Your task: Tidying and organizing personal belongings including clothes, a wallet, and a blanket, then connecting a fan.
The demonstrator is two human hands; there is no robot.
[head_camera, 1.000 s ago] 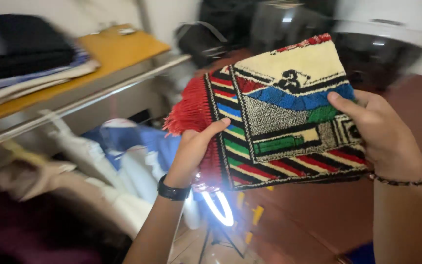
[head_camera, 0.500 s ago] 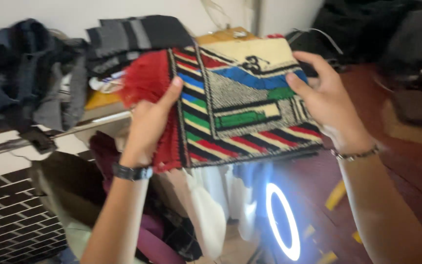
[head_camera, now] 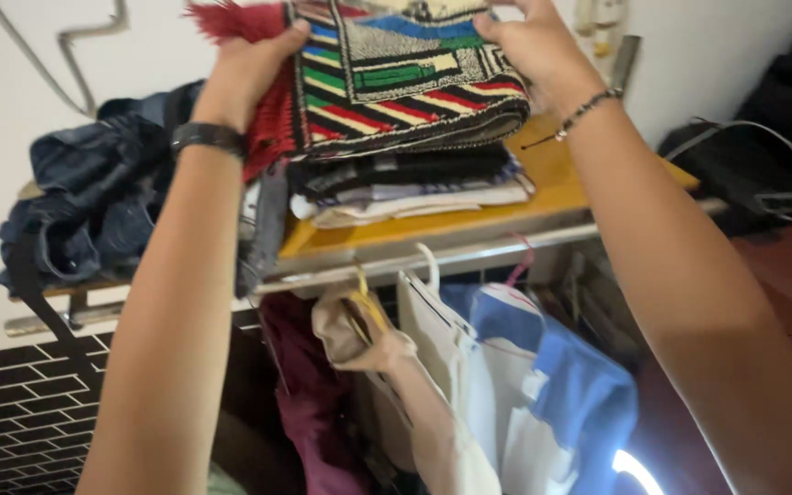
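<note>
Woven striped rug (head_camera: 396, 82) gripped by left hand (head_camera: 245, 64) and right hand (head_camera: 538, 41), resting on folded clothes (head_camera: 405, 183)

We are in a home clothes corner: a wooden shelf (head_camera: 588, 179) stacked with folded textiles (head_camera: 410, 179), a heap of jeans (head_camera: 93, 206), and shirts (head_camera: 543, 403) hanging from the rail (head_camera: 469, 252) beneath.

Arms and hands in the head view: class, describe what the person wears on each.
Both arms are bare, no sleeves. The left wrist carries a dark watch with a black band. The right wrist carries a thin beaded bracelet with a loose dark thread end. No rings or gloves show.
</note>
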